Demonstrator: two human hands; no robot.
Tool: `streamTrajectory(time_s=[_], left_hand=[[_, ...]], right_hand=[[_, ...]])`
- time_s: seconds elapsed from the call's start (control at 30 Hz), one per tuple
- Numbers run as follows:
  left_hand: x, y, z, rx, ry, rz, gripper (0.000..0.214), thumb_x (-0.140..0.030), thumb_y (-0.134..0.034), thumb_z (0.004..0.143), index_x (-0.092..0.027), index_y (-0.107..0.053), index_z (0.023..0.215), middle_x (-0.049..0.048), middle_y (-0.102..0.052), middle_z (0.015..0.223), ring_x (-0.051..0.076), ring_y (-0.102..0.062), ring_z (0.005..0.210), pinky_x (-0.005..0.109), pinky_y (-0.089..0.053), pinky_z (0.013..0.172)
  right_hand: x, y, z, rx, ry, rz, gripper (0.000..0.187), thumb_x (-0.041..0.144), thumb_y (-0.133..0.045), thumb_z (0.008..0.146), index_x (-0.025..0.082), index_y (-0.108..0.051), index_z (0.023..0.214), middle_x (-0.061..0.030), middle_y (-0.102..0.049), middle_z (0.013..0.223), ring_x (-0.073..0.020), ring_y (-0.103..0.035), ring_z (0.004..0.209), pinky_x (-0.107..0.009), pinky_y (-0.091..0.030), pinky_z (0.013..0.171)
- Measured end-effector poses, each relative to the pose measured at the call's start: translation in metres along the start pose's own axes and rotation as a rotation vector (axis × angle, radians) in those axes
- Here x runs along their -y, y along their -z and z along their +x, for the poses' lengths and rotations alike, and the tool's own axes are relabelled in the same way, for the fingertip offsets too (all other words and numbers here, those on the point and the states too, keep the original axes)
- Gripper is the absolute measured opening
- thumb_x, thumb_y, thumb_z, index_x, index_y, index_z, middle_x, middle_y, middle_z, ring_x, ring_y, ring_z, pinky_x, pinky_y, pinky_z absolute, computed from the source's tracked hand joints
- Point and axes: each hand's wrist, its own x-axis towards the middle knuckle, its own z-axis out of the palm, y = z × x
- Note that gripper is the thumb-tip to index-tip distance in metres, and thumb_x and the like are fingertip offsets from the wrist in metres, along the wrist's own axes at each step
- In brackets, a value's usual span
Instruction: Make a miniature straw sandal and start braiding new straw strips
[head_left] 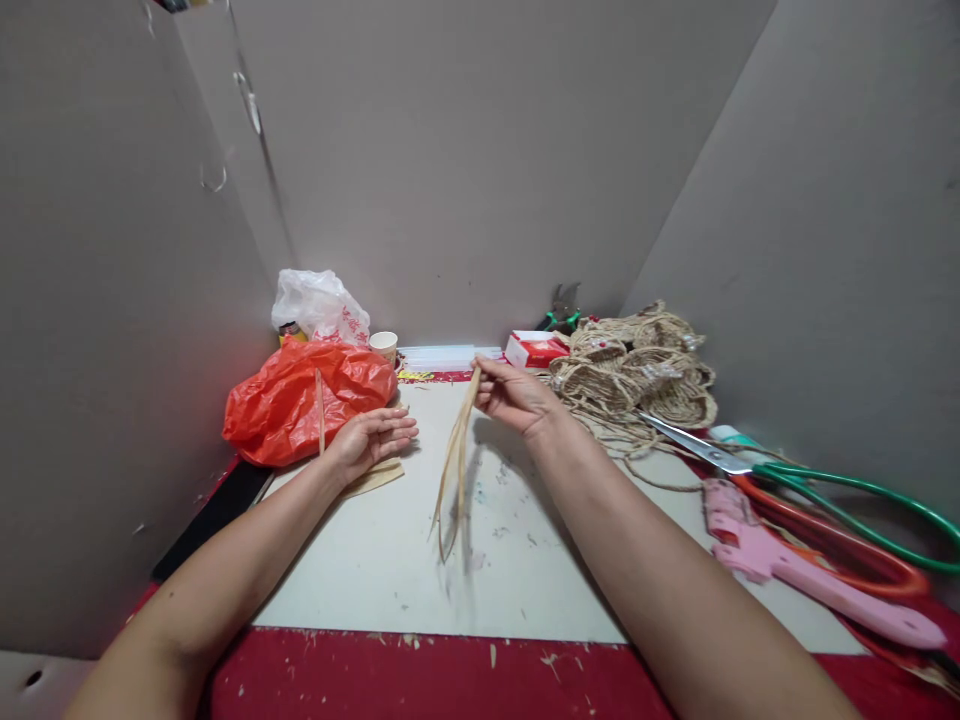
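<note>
My right hand [510, 393] is closed in a pinch on the top end of a bundle of thin pale straw strips [454, 470], which hang down to the white board [390, 570]. My left hand [373, 437] lies flat with fingers stretched out, pressing on a flat tan strip piece [379, 477] on the board. A thin straw stick [320, 410] stands up just left of that hand, in front of the red plastic bag [300, 398].
Woven straw-rope pieces [637, 375] are piled at the back right. Large scissors with green and orange handles [787, 480] and a pink glue gun [795, 565] lie at the right. A white plastic bag [319, 303], paper cup [384, 345] and red box [534, 350] stand at the back. Cardboard walls enclose the table.
</note>
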Motion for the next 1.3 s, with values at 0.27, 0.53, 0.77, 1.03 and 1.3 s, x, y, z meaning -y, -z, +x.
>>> streamTrajectory(time_s=[0.27,0.53,0.77,1.03,1.3], left_hand=[[0.001,-0.004,-0.004,-0.008,-0.022,-0.036,0.037,0.007,-0.065,0.068,-0.010,-0.066,0.101,0.0125,-0.073,0.099,0.018,-0.072,0.086,0.023,-0.056,0.076],[0.005,-0.001,-0.001,-0.017,-0.073,-0.062,0.034,0.004,-0.066,0.071,-0.009,-0.066,0.102,0.0151,-0.071,0.105,0.017,-0.071,0.088,0.028,-0.053,0.086],[0.004,-0.003,0.002,0.002,-0.164,-0.100,0.035,0.001,-0.064,0.074,-0.011,-0.063,0.107,0.0152,-0.068,0.115,0.019,-0.067,0.104,0.034,-0.042,0.105],[0.013,-0.011,-0.001,0.057,-0.237,-0.070,0.049,-0.008,-0.070,0.075,-0.015,-0.056,0.121,0.0155,-0.059,0.132,0.022,-0.056,0.122,0.037,-0.034,0.110],[0.016,-0.017,-0.008,0.050,-0.299,-0.053,0.048,-0.019,-0.070,0.078,-0.017,-0.054,0.123,0.0156,-0.058,0.132,0.025,-0.055,0.122,0.040,-0.034,0.109]], right_hand=[[-0.043,-0.027,-0.014,0.410,-0.410,-0.059,0.037,0.035,-0.089,0.053,0.010,-0.067,0.070,0.0013,-0.056,0.059,-0.0053,-0.046,0.052,-0.016,-0.036,0.043],[-0.050,-0.028,-0.015,0.386,-0.369,-0.165,0.028,0.032,-0.085,0.061,0.011,-0.069,0.070,-0.0041,-0.066,0.072,-0.0091,-0.058,0.061,-0.017,-0.047,0.047],[-0.060,-0.044,-0.020,0.161,-0.298,-0.157,0.019,0.019,-0.079,0.067,0.011,-0.062,0.060,-0.0051,-0.067,0.064,-0.0088,-0.058,0.051,-0.017,-0.046,0.042],[-0.076,-0.056,-0.025,0.013,-0.232,-0.082,0.025,0.019,-0.077,0.068,0.013,-0.055,0.057,-0.0002,-0.062,0.055,-0.0063,-0.054,0.042,-0.016,-0.047,0.041],[-0.079,-0.059,-0.028,-0.009,-0.259,-0.063,0.015,0.020,-0.074,0.072,0.011,-0.063,0.067,-0.0029,-0.066,0.060,-0.0065,-0.054,0.038,-0.015,-0.046,0.036]])
